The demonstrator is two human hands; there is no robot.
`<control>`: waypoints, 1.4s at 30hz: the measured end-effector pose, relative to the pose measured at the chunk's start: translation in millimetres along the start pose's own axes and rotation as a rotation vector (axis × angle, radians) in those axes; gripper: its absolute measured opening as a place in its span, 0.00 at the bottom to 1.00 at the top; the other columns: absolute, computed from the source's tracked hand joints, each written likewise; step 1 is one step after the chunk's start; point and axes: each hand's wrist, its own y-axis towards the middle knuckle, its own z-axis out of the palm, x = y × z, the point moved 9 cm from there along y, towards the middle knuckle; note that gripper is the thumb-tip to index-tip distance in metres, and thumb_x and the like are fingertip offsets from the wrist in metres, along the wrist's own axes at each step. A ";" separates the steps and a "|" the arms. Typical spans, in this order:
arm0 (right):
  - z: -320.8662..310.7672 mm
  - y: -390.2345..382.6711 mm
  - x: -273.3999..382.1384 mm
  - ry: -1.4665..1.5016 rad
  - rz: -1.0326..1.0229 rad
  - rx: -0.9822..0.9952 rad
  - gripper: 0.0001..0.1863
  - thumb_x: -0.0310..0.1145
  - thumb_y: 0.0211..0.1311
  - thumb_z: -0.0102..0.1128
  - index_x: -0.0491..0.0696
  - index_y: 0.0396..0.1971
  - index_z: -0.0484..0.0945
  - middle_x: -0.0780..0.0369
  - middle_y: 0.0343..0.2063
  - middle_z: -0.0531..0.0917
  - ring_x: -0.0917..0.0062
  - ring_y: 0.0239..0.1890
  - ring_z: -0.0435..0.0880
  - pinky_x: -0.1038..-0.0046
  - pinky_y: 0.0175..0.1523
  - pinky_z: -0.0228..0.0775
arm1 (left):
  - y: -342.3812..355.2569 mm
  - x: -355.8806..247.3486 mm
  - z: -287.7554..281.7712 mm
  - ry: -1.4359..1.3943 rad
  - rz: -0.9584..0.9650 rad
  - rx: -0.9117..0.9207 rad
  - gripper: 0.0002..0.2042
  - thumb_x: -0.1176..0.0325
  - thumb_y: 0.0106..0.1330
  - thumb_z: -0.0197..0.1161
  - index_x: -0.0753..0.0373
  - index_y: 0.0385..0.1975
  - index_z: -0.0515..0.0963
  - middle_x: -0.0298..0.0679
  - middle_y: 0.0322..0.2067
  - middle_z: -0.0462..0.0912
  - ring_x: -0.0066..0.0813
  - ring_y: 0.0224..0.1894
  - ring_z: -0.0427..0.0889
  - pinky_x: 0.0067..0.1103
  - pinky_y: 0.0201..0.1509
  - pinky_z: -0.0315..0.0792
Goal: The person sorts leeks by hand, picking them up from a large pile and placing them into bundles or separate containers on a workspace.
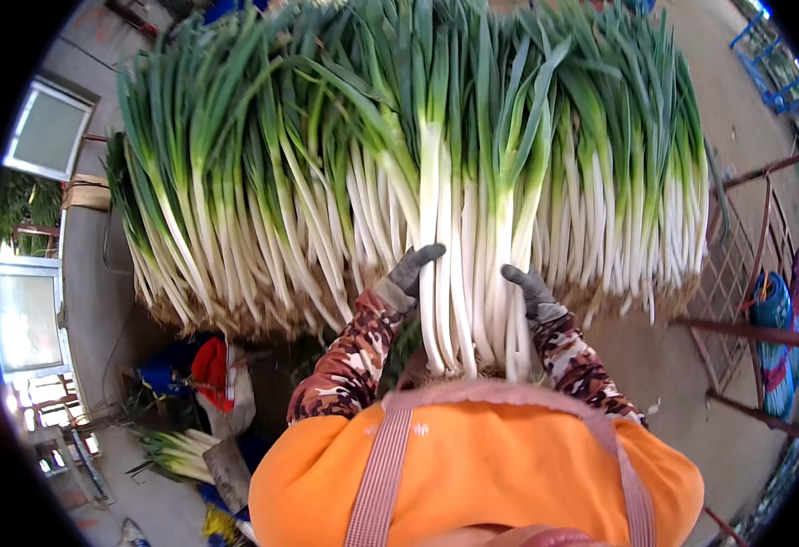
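Observation:
A bunch of long green onions (pixel 456 283) reaches toward my chest, white stalks and rooty ends nearest me. My left hand (pixel 407 275), in a dark grey glove, grips the bunch's left side with a thumb or finger laid over the front stalk. On the right side, my right hand (pixel 531 290), gloved alike, presses against the stalks with its thumb on top. The fingers beneath the stalks are hidden on both hands. A broad heap of green onions (pixel 226 201) spreads to either side, green leaves pointing away from me.
Red metal rails (pixel 764 335) and rolled blue bundles (pixel 772 319) stand at the right. Low on the left are a red cloth (pixel 210 369) and a smaller bunch of green onions (pixel 179 454). Windows (pixel 25 314) line the left wall.

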 end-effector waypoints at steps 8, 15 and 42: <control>-44.4 53.8 -55.3 0.234 0.094 -0.040 0.39 0.56 0.41 0.78 0.42 0.47 0.77 0.58 0.39 0.83 0.70 0.42 0.83 0.70 0.48 0.78 | -12.0 46.2 -50.4 -0.365 0.083 -0.228 0.48 0.32 0.53 0.62 0.63 0.66 0.60 0.47 0.59 0.72 0.44 0.57 0.75 0.36 0.62 0.71; -27.8 48.2 -17.2 0.042 -0.093 -0.166 0.41 0.44 0.42 0.81 0.40 0.55 0.71 0.61 0.45 0.80 0.73 0.46 0.80 0.71 0.52 0.72 | 42.7 12.9 -12.2 -0.561 -0.167 -0.081 0.33 0.53 0.56 0.68 0.66 0.59 0.69 0.47 0.49 0.80 0.41 0.49 0.81 0.35 0.56 0.76; 14.4 -181.4 -224.2 0.416 0.140 -0.037 0.39 0.45 0.53 0.68 0.43 0.61 0.63 0.54 0.49 0.77 0.59 0.50 0.77 0.61 0.57 0.73 | -186.9 186.2 66.9 -0.398 -0.482 -0.088 0.29 0.57 0.54 0.70 0.65 0.54 0.75 0.44 0.44 0.83 0.33 0.45 0.83 0.26 0.52 0.77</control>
